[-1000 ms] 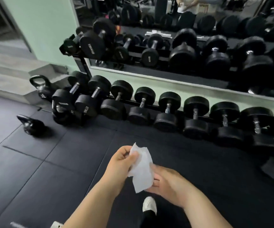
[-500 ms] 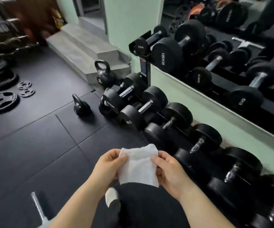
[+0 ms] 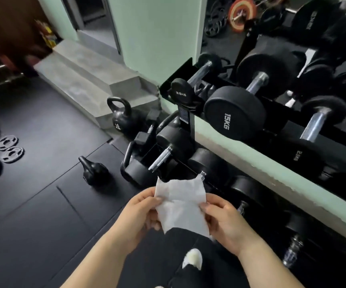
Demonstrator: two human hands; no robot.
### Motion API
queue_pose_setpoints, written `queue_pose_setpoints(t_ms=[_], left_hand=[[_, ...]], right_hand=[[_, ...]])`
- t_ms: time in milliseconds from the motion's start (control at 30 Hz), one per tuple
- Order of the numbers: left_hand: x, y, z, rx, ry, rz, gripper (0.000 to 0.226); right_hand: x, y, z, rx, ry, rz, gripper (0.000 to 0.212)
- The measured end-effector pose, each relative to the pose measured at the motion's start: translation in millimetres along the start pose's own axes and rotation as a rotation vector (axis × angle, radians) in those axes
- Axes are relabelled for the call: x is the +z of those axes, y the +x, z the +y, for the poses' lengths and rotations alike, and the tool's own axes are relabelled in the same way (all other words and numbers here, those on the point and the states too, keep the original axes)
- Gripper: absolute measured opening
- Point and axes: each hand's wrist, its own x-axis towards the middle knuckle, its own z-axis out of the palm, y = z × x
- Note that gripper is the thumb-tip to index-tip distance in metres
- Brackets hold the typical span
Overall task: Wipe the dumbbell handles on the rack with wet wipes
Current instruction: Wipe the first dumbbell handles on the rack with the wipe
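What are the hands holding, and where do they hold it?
A white wet wipe: the left hand pinches its left edge and the right hand pinches its right edge.

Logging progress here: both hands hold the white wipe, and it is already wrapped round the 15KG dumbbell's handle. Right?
Not quite. The head view shows the left hand and right hand holding the wipe in the air, apart from the 15KG dumbbell. It wraps no handle yet.

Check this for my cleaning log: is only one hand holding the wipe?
No, the left hand and the right hand each pinch a side edge of the wet wipe.
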Motion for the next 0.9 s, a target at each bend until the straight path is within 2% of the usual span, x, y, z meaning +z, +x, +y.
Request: queue_pose_setpoints(t_ms=[100,167,267,333,400,500,600,733,833,900], left_hand=[[-0.8,44.4,25.8,0.031,-0.032,-0.12,0.014],[-1.4,72.0,44.3,0.083,-0.012,-0.127,0.017],[1.1,108.3,68.5,0.164,0.253,0.016,0.023],[3.1,130.3,81.2,0.212,0.486,0.133,0.038],[7.6,146.2,93.2,0.257,0.605,0.15,0.039],[5.9,168.9,100.4,0.28,0.587,0.08,0.041],[0.8,192.2,107.4,0.288,0.567,0.059,0.047],[-7.5,224.0,124.4,0.301,0.583,0.045,0.041],[-15.9,249.9,140.8,0.301,0.562,-0.036,0.04],[-20.4,266.0,153.8,0.308,0.535,-0.111,0.037]], right_hand=[[-3.4,44.7,-33.9,-0.024,0.071,0.01,0.023],[-2.4,73.7,-57.9,-0.059,0.046,-0.012,0.027],[-2.5,106.6,-89.5,-0.136,-0.1,0.04,0.036],[-3.6,123.8,-106.1,-0.182,-0.173,0.017,0.028],[-5.6,136.1,-115.1,-0.213,-0.286,0.034,0.021],[-5.9,151.9,-116.0,-0.265,-0.441,0.134,0.022],[-1.4,164.1,-123.4,-0.226,-0.407,0.126,0.033],[10.4,180.1,-135.5,-0.209,-0.461,0.125,0.019],[22.4,197.8,-143.5,-0.237,-0.438,0.231,0.007],[32.0,210.3,-150.7,-0.257,-0.353,0.332,0.009]])
